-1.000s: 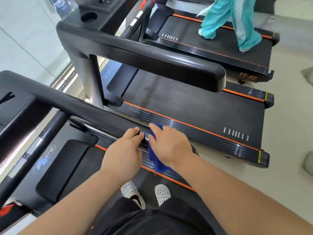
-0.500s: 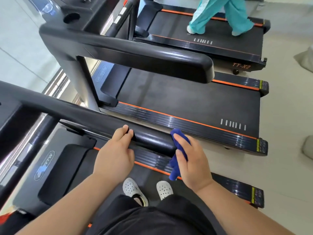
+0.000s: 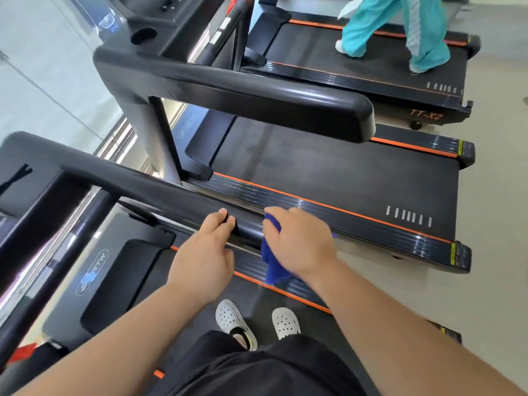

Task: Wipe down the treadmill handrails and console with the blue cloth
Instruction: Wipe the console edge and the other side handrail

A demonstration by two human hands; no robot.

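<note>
I stand on a black treadmill whose right handrail [image 3: 148, 184] runs from upper left down to its end near my hands. My right hand [image 3: 300, 241] presses the blue cloth [image 3: 271, 267] over the rail's end, with cloth hanging below my palm. My left hand [image 3: 204, 258] grips the same rail just left of the cloth, fingers curled over the top. The console [image 3: 25, 181] shows partly at the far left edge.
A second black treadmill [image 3: 343, 178] with its own thick handrail [image 3: 257, 101] stands close on the right. On a third treadmill [image 3: 371, 61] farther back, a person in teal trousers [image 3: 400, 27] walks. Beige floor lies right. My white shoes [image 3: 257, 321] rest on the belt.
My right hand with the cloth slid back along the rail from its tip toward my left hand. The view also shifted slightly.
</note>
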